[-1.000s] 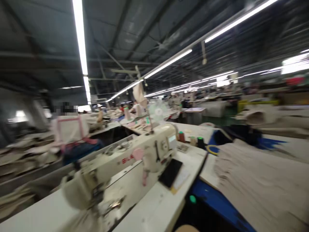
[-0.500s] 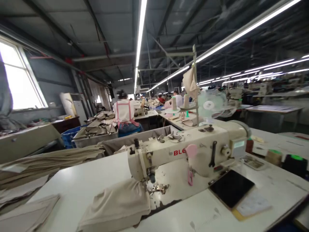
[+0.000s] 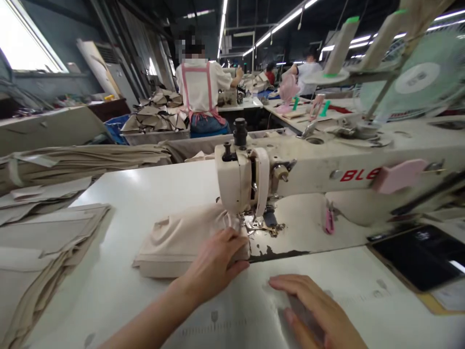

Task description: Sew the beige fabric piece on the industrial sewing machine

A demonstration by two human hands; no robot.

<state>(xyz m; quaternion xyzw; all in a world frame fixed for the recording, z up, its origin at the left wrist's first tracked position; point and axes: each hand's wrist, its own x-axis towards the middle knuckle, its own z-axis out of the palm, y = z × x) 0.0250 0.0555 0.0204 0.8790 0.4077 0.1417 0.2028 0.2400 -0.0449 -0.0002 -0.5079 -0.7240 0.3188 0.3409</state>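
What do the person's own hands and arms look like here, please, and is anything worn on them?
Both are bare: the left hand and forearm show no glove, sleeve, watch or ring. The right hand is also ungloved, its fingers blurred; its wrist is out of frame.

A large workshop was lit by long fluorescent tube lights (image 3: 222, 19) hung under a dark ceiling (image 3: 152, 6). A bright window (image 3: 25, 39) was set in the grey wall (image 3: 43, 85) at the left. Rows of white work tables (image 3: 152, 179) were ranged toward the back, where a white cabinet-like unit (image 3: 109, 68) was stood.
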